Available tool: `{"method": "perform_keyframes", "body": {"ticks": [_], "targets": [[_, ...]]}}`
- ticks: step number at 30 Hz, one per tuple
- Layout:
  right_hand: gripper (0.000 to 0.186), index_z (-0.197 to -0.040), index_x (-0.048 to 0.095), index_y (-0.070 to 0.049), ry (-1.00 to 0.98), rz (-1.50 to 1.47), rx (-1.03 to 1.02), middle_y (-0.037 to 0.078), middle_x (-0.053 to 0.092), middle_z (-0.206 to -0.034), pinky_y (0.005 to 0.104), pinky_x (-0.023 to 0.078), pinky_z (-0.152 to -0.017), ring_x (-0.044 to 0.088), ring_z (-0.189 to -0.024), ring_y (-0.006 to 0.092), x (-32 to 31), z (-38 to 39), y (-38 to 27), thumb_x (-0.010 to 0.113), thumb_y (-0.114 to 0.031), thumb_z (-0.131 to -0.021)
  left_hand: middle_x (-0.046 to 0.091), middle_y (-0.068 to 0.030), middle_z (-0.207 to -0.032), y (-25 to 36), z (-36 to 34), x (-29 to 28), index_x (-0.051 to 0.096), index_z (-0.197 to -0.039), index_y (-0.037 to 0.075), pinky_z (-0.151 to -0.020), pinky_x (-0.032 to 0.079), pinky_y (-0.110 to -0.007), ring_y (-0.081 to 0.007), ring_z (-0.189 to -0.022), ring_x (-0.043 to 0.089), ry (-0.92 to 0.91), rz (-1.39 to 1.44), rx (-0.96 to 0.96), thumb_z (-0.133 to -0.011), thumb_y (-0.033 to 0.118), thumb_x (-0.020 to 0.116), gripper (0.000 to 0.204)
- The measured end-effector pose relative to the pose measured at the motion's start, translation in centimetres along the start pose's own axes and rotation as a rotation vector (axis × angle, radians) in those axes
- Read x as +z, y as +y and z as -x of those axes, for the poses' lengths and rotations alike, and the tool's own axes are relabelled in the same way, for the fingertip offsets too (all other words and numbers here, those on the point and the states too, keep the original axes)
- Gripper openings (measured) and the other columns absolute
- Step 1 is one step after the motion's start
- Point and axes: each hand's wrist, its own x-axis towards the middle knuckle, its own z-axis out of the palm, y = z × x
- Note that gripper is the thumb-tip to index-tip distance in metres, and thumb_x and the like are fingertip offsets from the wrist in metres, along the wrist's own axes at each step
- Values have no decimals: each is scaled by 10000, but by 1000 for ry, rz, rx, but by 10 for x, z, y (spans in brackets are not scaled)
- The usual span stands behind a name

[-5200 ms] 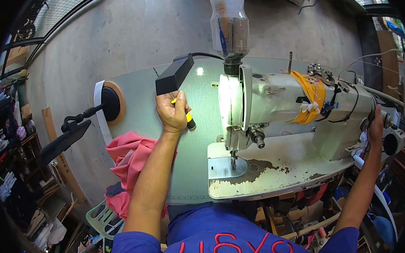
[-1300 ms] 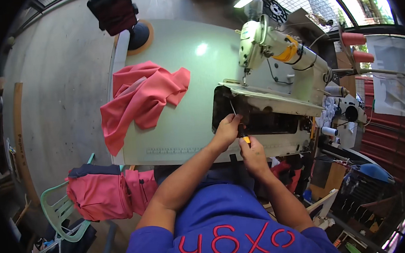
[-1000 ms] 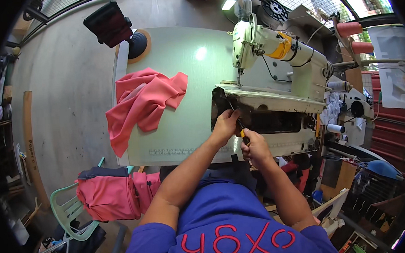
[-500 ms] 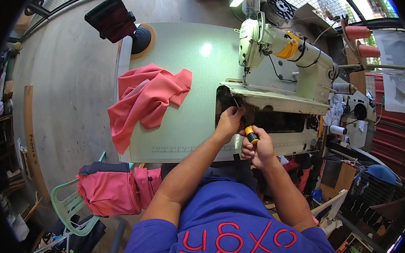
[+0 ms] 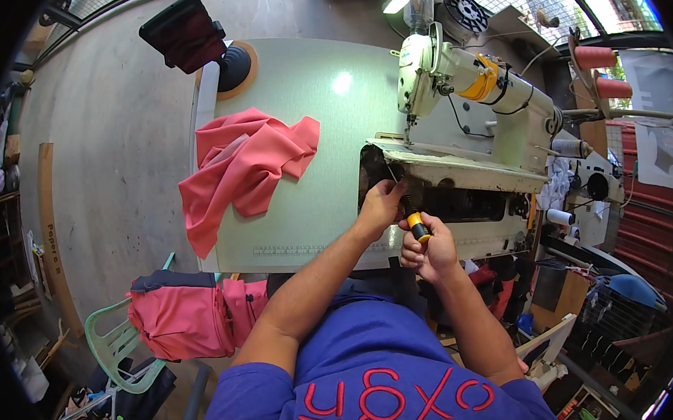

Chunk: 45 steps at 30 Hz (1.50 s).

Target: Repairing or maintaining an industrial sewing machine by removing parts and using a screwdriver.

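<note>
The sewing machine (image 5: 518, 127) stands on the pale green table (image 5: 284, 237), its bed raised over a dark opening in the tabletop. A yellow-and-black screwdriver (image 5: 417, 225) points up into that opening, its thin shaft toward the underside of the bed. My left hand (image 5: 383, 205) is closed at the upper part of the screwdriver, near the underside; exactly what its fingertips pinch is hidden. My right hand (image 5: 429, 250) has its fingers curled around the handle's lower end. Crumpled pink fabric (image 5: 244, 173) lies on the table left of the machine.
A tablet on a stand (image 5: 180, 34) is at the back left. A green chair (image 5: 109, 355) holds folded pink bundles (image 5: 184, 318) at lower left. Pink thread cones (image 5: 599, 59) stand right of the machine, near a second machine (image 5: 596, 184). A small lamp (image 5: 396, 1) shines behind.
Over five seconds the machine has been raised off the opening and both hands have come to the screwdriver there. In the last second the handle's yellow end has come more into view between my hands.
</note>
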Motion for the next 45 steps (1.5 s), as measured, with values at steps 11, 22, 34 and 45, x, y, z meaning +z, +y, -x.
{"method": "perform_keyframes", "body": {"ticks": [11, 22, 34, 45], "targets": [[421, -1042, 541, -54, 41, -52, 14, -5, 388, -539, 287, 313, -433, 312, -385, 123, 6, 2, 0, 347, -423, -987, 536, -20, -682, 0, -1, -3, 571, -927, 40, -523, 449, -269, -104, -572, 530, -9, -36, 11, -922, 410, 626, 375], [413, -1033, 548, -58, 64, -103, 42, 11, 419, -590, 288, 321, -440, 337, -415, 129, 14, 4, -6, 362, -423, -987, 536, -25, -682, 6, -1, -2, 577, -968, 23, -529, 429, -258, -101, -568, 514, -15, 10, -18, -917, 389, 644, 375], [178, -814, 498, -36, 485, 1291, 43, 33, 470, -610, 301, 335, -371, 439, -439, 132, 61, -16, -60, 535, -208, -843, 605, -76, -870, -3, -22, -7, 552, -1080, 22, -636, 494, -292, -152, -712, 589, -191, 340, -102, -906, 372, 673, 409], [385, -530, 540, 22, 531, 1354, 94, 119, 492, -462, 350, 373, -357, 482, -364, 197, 91, -16, -74, 518, -242, -808, 640, -100, -1147, 21, 25, 28, 551, -1252, 53, -821, 511, -386, -212, -967, 636, -258, 613, -202, -1022, 490, 290, 558]]}}
